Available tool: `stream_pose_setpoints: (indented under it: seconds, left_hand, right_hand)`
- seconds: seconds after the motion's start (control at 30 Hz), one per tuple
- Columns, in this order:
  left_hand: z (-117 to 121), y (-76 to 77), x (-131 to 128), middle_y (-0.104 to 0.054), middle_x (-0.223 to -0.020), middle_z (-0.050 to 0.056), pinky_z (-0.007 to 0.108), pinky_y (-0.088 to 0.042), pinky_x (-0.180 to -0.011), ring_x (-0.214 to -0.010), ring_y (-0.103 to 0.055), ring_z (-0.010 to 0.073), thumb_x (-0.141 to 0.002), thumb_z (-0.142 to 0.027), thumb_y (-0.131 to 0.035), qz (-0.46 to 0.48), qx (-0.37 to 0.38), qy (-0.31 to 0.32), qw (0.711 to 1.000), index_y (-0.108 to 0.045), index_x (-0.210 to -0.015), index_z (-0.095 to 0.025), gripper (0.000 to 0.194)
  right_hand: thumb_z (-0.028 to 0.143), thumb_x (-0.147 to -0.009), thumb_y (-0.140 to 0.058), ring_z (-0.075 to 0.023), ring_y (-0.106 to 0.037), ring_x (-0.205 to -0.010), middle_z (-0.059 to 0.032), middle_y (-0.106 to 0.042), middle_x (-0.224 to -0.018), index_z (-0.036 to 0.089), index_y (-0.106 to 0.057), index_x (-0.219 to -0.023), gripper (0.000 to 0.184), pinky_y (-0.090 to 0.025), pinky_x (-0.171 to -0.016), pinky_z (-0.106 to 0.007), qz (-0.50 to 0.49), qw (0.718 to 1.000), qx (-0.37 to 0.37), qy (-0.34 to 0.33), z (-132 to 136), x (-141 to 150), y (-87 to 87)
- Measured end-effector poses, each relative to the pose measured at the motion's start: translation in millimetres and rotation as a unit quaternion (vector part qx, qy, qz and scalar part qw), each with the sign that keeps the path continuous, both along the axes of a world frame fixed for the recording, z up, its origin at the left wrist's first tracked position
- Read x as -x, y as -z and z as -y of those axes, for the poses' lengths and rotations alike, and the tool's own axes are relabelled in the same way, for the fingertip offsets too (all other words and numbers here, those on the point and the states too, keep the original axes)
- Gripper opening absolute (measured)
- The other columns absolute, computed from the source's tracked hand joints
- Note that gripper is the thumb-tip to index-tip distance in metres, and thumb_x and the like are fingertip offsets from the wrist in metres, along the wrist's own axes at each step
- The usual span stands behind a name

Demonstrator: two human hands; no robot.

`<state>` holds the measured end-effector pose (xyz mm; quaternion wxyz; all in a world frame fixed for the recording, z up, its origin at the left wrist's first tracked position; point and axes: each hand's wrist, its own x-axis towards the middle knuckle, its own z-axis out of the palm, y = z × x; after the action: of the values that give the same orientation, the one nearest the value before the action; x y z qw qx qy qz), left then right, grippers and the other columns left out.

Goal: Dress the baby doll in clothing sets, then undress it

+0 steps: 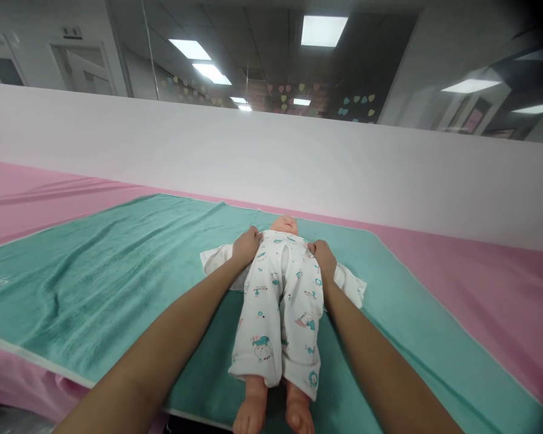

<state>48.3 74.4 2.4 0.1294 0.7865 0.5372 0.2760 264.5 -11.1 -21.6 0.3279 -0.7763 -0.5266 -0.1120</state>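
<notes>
A baby doll lies on its back, head away from me and bare feet toward me. White printed baby trousers cover its front from the chest down to the ankles, and the feet show below the cuffs. My left hand is closed on the left end of the waistband, close to the doll's head. The right end of the waistband is pinched in my right hand. A white top's sleeves spread out at both sides; the rest of that garment is hidden under the trousers and my arms.
Under the doll lies a wrinkled green towel on a pink sheet. A low white wall runs along the far edge, with a mirror or window above it. The near edge of the surface shows at bottom left.
</notes>
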Motion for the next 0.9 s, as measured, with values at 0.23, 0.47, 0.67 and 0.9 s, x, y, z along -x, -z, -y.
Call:
stream_pose_setpoints:
  seconds: [0.23,0.47,0.67,0.9]
  left_hand:
    - [9.9,5.7,1.2,-0.063,-0.085,0.005,0.032,-0.036,-0.068,-0.078,-0.057,0.0223,-0.094,-0.036,-0.028,-0.058,-0.111,0.017,0.992,-0.049,-0.099,-0.021,0.026]
    - [22.4,8.1,5.8,-0.056,-0.118,0.007,0.034,-0.034,-0.084,-0.107,-0.046,0.0226,-0.091,-0.023,-0.038,-0.073,-0.246,0.066,0.964,-0.051,-0.115,-0.021,0.027]
    - [28.0,6.8,7.6,-0.054,-0.121,0.004,0.033,-0.034,-0.084,-0.107,-0.047,0.0215,-0.090,-0.023,-0.036,-0.060,-0.218,0.089,0.970,-0.039,-0.133,-0.031,0.043]
    - [24.2,5.1,7.8,-0.049,-0.128,0.003,0.033,-0.033,-0.089,-0.114,-0.044,0.0221,-0.090,-0.026,-0.037,-0.116,-0.169,0.103,0.973,-0.028,-0.139,-0.036,0.052]
  right_hand:
    - [0.042,-0.089,-0.038,-0.0135,-0.047,-0.068,-0.0010,-0.055,-0.081,0.020,-0.051,-0.075,0.029,-0.025,-0.056,-0.024,-0.029,0.999,0.020,-0.033,-2.5,-12.3,-3.2]
    - [0.044,-0.085,-0.043,-0.0115,-0.049,-0.067,-0.0012,-0.050,-0.096,0.021,-0.049,-0.088,0.024,-0.033,-0.058,-0.024,-0.061,0.989,-0.056,-0.121,11.9,-11.4,0.3]
    - [0.032,-0.086,-0.039,-0.0145,-0.052,-0.080,-0.0034,-0.051,-0.105,0.023,-0.055,-0.098,0.022,-0.035,-0.064,-0.024,-0.024,0.984,-0.072,-0.164,30.8,2.2,-3.6]
    - [0.026,-0.084,-0.041,-0.0180,-0.049,-0.094,-0.0045,-0.057,-0.105,0.021,-0.058,-0.103,0.025,-0.035,-0.072,-0.025,-0.021,0.984,-0.055,-0.167,33.0,5.5,-8.1]
